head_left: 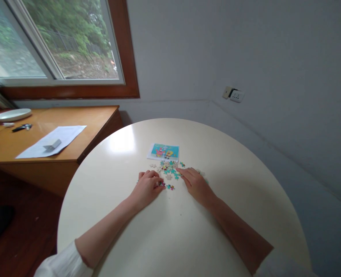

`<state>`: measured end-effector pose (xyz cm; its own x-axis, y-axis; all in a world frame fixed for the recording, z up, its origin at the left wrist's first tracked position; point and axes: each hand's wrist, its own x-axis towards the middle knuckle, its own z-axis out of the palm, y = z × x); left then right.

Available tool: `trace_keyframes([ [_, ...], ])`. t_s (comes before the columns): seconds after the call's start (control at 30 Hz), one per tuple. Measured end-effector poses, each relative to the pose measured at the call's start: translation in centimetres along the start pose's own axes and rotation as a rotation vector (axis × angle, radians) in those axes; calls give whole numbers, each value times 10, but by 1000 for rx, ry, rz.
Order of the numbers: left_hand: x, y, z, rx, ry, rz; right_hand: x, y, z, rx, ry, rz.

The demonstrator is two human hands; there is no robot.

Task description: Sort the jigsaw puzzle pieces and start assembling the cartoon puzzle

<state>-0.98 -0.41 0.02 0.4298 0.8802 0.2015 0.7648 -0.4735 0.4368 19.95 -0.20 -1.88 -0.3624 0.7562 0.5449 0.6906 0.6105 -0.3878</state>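
My left hand (148,186) rests on the round table with its fingers curled in. Between its thumb and index finger is a small dark pink and multicoloured puzzle piece (162,184). Just to the right lie a few coloured puzzle pieces (170,187). My right hand (197,186) has its fingers stretched out, the tips touching the right side of a loose pile of puzzle pieces (170,168), some teal, some showing pale backs. Behind the pile lies a picture card (166,151) with pink and yellow cartoon figures on teal. More pieces show partly beyond my right hand.
The round cream table (164,238) carries all of this. At the left, a wooden desk (101,119) holds a white sheet (72,132) with a small pale block (52,144), a white plate (13,114) and dark small items. A wall socket (237,96) is at the right.
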Motion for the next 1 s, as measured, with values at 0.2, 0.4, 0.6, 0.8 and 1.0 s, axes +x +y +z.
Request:
trace_keyframes([
  [0.2,0,-3,5,0,19,48,-1,-53,-13,437,-168,38],
  [0.4,-1,-2,3,-2,4,73,-5,-57,-1,498,-218,134],
  [0.6,-3,4,0,5,-32,107,-3,-34,3,386,-79,181],
  [0.8,-5,8,-2,-5,-105,183,-3,-26,5,511,-16,337],
  [1.0,-7,14,-6,-91,-197,331,-2,-22,8,658,53,477],
])
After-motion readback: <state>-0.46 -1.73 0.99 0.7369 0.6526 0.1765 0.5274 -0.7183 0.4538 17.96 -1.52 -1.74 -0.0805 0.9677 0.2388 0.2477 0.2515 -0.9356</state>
